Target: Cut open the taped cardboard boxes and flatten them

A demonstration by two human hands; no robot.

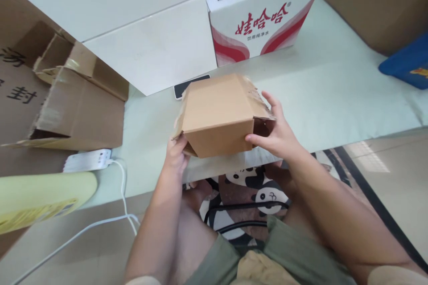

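A small brown cardboard box (219, 104) is between my two hands, near the front edge of the table. Its side flaps stand out at both ends, and torn clear tape clings to them. My left hand (176, 153) grips the box's left end from below, with some fingers hidden by the flap. At the right end, my right hand (276, 131) has its thumb on the front face and its other fingers up by the flap. Behind the box, partly covered by it, lies a dark-screened phone (187, 85).
A white carton with red lettering (257, 26) and a large white box (160, 49) stand at the back. Opened cardboard (83, 102) is at left, beside a white power bank (87, 160) with a cable. A blue object (408, 64) sits at right on the pale table cover (341, 84).
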